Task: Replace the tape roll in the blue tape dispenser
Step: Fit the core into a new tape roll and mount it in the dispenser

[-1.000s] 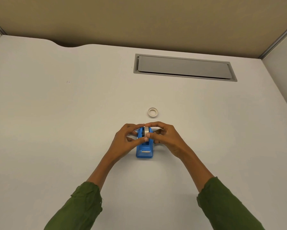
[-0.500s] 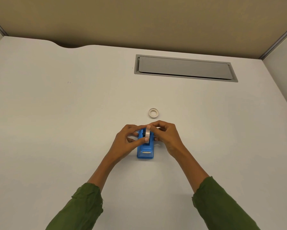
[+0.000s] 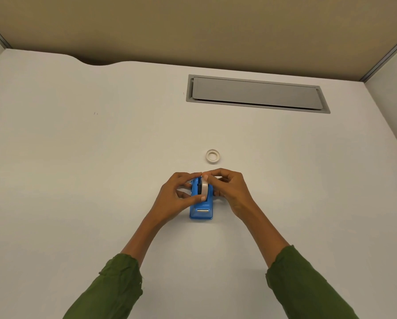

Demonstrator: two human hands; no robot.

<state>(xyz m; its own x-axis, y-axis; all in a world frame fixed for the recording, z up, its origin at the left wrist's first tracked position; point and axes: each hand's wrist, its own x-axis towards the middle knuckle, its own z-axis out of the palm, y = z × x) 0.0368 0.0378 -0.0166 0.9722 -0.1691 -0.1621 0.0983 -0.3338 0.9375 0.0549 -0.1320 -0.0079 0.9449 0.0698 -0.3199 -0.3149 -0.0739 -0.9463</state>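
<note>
The blue tape dispenser (image 3: 201,211) stands on the white desk (image 3: 78,180), its metal cutter end toward me. A whitish tape roll (image 3: 204,185) sits upright on edge in the dispenser's cradle, tilted slightly. My left hand (image 3: 173,198) pinches the roll from the left, thumb on its near rim and forefinger at the top. My right hand (image 3: 231,191) grips the roll's top and right side. A second, small white tape ring (image 3: 213,156) lies flat on the desk just beyond my hands.
A grey rectangular cable hatch (image 3: 257,94) is set into the desk at the back right. A tan partition wall (image 3: 193,26) runs behind the desk. Green sleeves cover both forearms.
Both hands have shifted slightly around the roll. The roll now shows more of its rim and stands a little higher in the cradle.
</note>
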